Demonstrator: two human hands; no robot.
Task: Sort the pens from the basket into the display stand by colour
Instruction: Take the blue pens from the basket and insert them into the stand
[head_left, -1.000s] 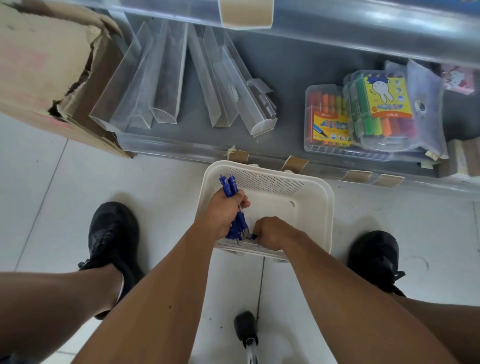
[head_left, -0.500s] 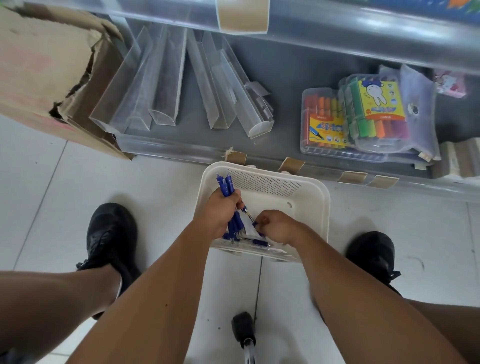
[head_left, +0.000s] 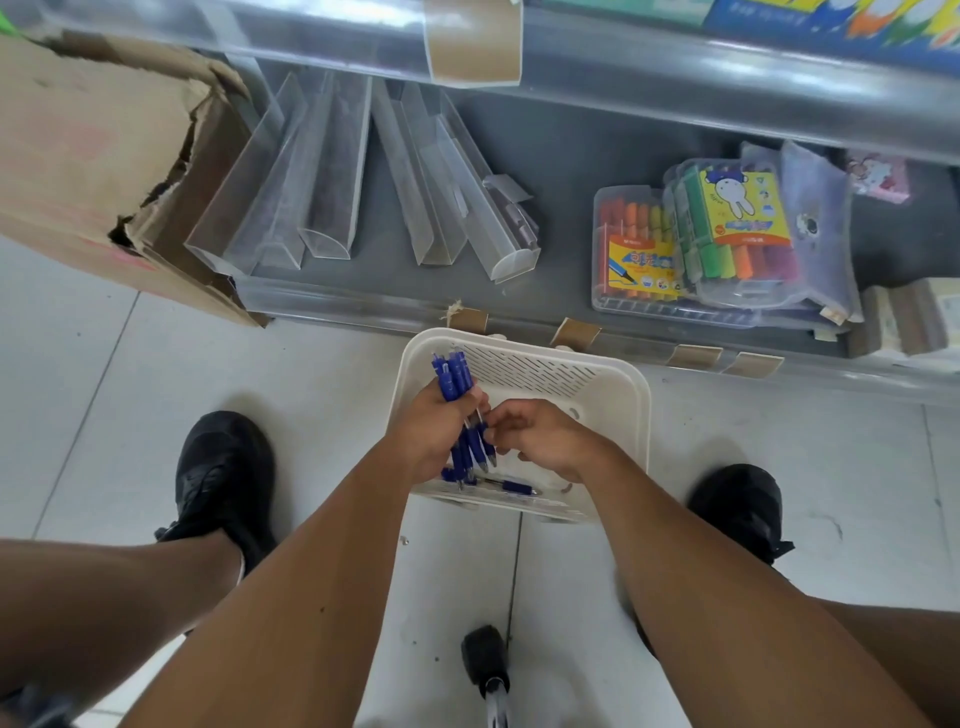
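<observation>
A white slotted basket (head_left: 613, 374) stands on the tiled floor between my feet. My left hand (head_left: 431, 431) is closed around a bundle of blue pens (head_left: 453, 376) held upright over the basket's left side. My right hand (head_left: 540, 436) pinches one blue pen (head_left: 480, 441) against the bundle's lower end. One more blue pen (head_left: 514, 486) lies on the basket floor near its front wall. Clear plastic display troughs (head_left: 332, 176) lie on the grey bottom shelf behind the basket.
A torn cardboard box (head_left: 93, 156) sits at the left of the shelf. Boxes of coloured markers (head_left: 717, 234) are stacked at the shelf's right. My black shoes (head_left: 223, 478) flank the basket. A black stool foot (head_left: 483, 660) stands on the floor below.
My right hand lifted from the basket's front corner with a blue pen and brought it up against the bundle in my left hand. The view shifted slightly.
</observation>
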